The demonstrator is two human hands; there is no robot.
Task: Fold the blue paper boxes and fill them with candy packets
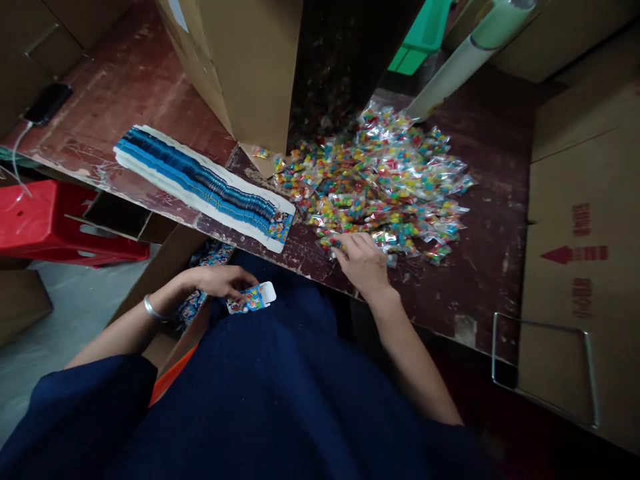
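Observation:
In my left hand (225,281) is a small blue printed carton (250,300), its white end flap standing open towards the right. I hold it low, in front of my dark blue clothing. At the near edge of a heap of clear candy packets (385,180), my right hand (363,260) has its fingers closed on a candy packet (329,243) with coloured sweets inside. A long row of flattened, overlapping blue cartons (205,187) lies on the table left of the heap.
The worn red-brown table (125,73) carries a tall cardboard box (255,67) behind the heap. Under the table's left edge, an open carton holds several printed boxes (187,313). A red stool (45,220) stands left; a large cardboard box (580,180) is right.

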